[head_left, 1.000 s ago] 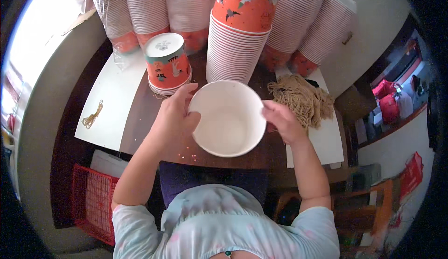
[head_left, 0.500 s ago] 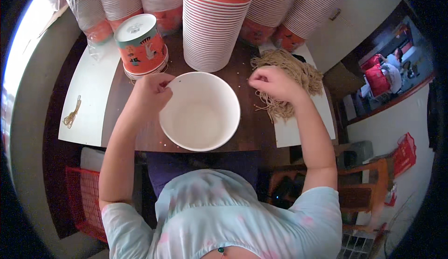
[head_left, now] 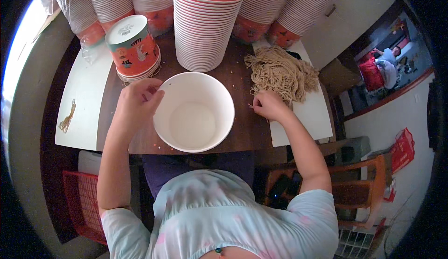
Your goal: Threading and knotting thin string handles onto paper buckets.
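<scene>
In the head view, sound handling is judged to depend on a steady bucket (head_left: 219, 105) and untangled cord. The rim should be supported lightly by the left hand (head_left: 140, 99), so that the thin wall is not creased. Cord is best picked up one strand at a time, pinched close to its end, so that the heap of cord (head_left: 280, 74) is not dragged along. The dark spot (head_left: 170, 84) near the rim, possibly a hole, should be left uncovered by the fingers.

The bucket is placed between the hands, its open mouth turned up toward the camera; whether its base is borne by the worktop (head_left: 242, 128) cannot be told. The left grip is bent around the bucket's upper left rim; whether it is closed on the wall cannot be told. The fingertips of the right hand (head_left: 272, 106) are drawn together, well apart from the bucket and beside the near edge of the heap. Whether any strand is pinched there cannot be made out.
</scene>
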Available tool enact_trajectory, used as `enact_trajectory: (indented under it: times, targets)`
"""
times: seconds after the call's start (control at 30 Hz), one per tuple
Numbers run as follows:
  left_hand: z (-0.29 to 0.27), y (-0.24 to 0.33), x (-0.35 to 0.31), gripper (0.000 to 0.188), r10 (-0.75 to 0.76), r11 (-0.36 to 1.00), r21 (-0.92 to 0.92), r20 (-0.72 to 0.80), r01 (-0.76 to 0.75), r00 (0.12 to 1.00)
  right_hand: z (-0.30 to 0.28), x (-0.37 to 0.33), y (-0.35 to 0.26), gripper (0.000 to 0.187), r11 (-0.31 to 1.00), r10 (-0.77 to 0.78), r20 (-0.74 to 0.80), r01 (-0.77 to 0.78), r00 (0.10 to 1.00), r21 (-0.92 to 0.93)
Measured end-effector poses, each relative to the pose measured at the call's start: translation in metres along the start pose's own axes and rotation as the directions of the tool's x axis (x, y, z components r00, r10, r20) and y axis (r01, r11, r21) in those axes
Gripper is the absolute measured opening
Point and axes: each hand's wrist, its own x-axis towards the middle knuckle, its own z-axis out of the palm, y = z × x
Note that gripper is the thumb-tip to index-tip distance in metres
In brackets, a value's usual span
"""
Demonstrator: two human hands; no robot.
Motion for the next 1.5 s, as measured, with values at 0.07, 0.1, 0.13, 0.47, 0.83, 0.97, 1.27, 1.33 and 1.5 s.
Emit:
enact_trajectory:
  times: [0.07,0.1,0.13,0.47,0.83,0.97,1.27,1.33,1.5]
  targets:
    - [-0.002,0.0,-0.003,0.023,0.055,0.998,0.018,-0.067,-0.054,0.996,-0.006,-0.002,-0.005,0.012,0.999,0.0,-0.039,0.002,0.999,0.053]
    - [-0.003,0.0,-0.004,0.023,0.11,0.994,0.039,-0.132,-0.106,0.985,-0.013,-0.004,-0.009,0.012,0.999,-0.005,-0.04,0.007,0.999,0.052]
    - [-0.005,0.004,-0.005,0.023,0.111,0.994,0.041,-0.136,-0.106,0.985,-0.021,-0.006,-0.014,0.011,0.984,-0.018,-0.108,0.037,0.994,0.176]
    - [0.007,0.052,-0.01,0.02,0.323,0.946,0.006,0.054,-0.324,0.945,-0.044,-0.011,-0.022,0.009,0.994,-0.095,-0.001,0.095,0.995,0.051]
    - [0.007,0.051,-0.027,0.019,0.345,0.939,-0.008,0.065,-0.345,0.936,-0.01,-0.012,-0.019,0.01,0.957,-0.242,-0.086,0.223,0.966,-0.187]
    - [0.005,0.051,-0.031,0.019,0.365,0.931,-0.022,0.024,-0.365,0.931,0.003,-0.009,-0.012,0.008,0.86,-0.338,-0.069,0.278,0.939,-0.428]
    - [0.001,0.051,-0.028,0.018,0.391,0.92,-0.035,0.009,-0.39,0.921,-0.024,-0.006,-0.015,0.008,0.951,-0.059,-0.379,0.167,0.923,0.258]
    - [0.001,0.055,-0.024,0.017,0.393,0.919,-0.048,0.029,-0.391,0.919,-0.031,-0.005,-0.016,0.01,0.936,-0.085,-0.413,0.215,0.907,0.279]
    - [0.01,0.059,-0.009,0.015,0.373,0.928,-0.057,0.097,-0.369,0.923,-0.043,-0.003,-0.028,0.004,0.706,0.113,-0.265,0.11,0.958,0.7]
